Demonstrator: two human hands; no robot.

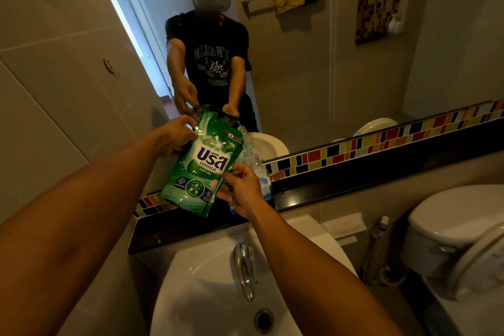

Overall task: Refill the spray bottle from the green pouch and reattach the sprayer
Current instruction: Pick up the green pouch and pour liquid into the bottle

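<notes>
The green pouch (203, 165) hangs tilted over the black ledge (313, 194), in front of the mirror. Its upper right corner leans toward the open neck of the clear spray bottle (255, 157), which stands upright just behind and to the right of the pouch. My left hand (176, 135) pinches the pouch's upper left edge. My right hand (241, 189) is closed around the bottle's lower part, with the thumb against the pouch's right edge. The bottle has no sprayer on it, and I see no sprayer in this view.
Below my arms are a white sink (207, 294) and its chrome tap (245, 264). A toilet (447, 232) stands at the right, with a hose sprayer (377, 229) and folded paper (343, 224) beside it. A tiled wall closes the left side.
</notes>
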